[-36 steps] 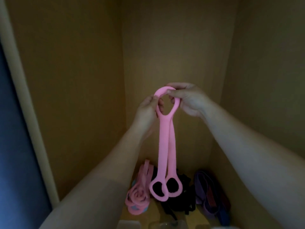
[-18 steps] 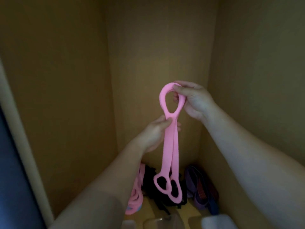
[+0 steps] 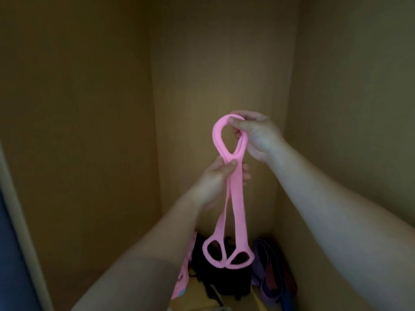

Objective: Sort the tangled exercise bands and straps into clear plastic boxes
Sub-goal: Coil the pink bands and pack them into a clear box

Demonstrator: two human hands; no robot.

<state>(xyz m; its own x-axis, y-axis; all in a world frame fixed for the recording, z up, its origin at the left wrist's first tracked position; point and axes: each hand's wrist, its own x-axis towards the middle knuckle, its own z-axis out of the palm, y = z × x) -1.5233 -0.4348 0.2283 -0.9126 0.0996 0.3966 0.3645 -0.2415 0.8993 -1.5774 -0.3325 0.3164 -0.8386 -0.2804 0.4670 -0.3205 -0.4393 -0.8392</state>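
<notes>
**Cupboard corner: one band lifted, pile unsorted**

Tan cupboard walls (image 3: 89, 108) close round a pink band (image 3: 239, 216), held up in mid-air and folded double, its two end loops dangling. The right hand (image 3: 258, 135) pinches the top loop between thumb and fingers. The left hand (image 3: 213, 178) pinches both strands just below. At the floor's back corner, black straps (image 3: 224, 281), a purple band (image 3: 265, 286) and a pink heap (image 3: 182, 279) lie jumbled. Sorting looks barely begun; no box shows.

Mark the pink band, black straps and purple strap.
pink band (image 3: 239, 217), head view, right hanging strand.
black straps (image 3: 234, 280), head view, bundle just below the pink loops.
purple strap (image 3: 261, 252), head view, upper curve.
</notes>
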